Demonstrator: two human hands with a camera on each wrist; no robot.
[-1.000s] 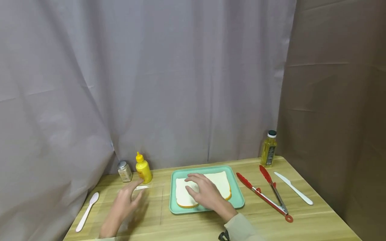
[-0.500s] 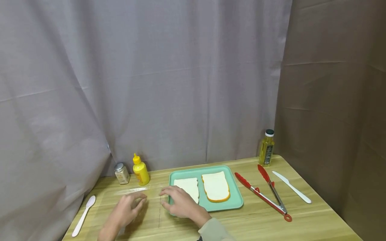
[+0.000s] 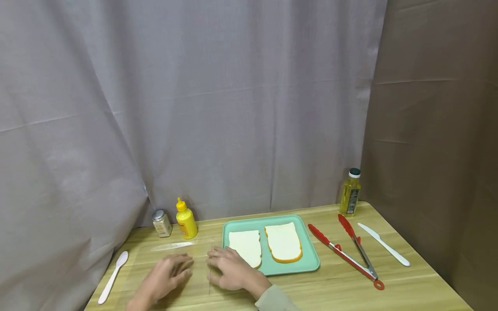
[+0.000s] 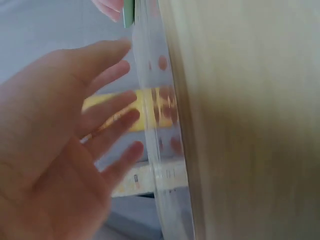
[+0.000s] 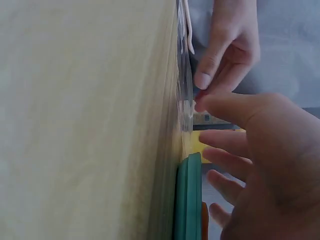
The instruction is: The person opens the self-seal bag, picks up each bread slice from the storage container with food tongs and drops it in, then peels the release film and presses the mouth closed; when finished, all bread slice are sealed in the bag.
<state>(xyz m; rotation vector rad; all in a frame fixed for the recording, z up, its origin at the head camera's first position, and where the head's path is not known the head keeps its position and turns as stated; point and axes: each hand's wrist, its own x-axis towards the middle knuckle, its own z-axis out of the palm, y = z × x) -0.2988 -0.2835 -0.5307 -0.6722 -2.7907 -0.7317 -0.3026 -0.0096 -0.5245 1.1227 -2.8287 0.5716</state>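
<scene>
Both held spread, the left grip (image 3: 165,275) and the right grip (image 3: 232,268) are kept close by a clear sheet (image 3: 175,245) laid on the tabletop (image 3: 330,293); just beside, two bread slices (image 3: 283,242) are carried on a tray (image 3: 243,224).

Dark-capped bottle (image 3: 350,194) with dark label (image 3: 352,200), small jar (image 3: 161,221) with pale label (image 3: 164,229); lettering too small to read
</scene>
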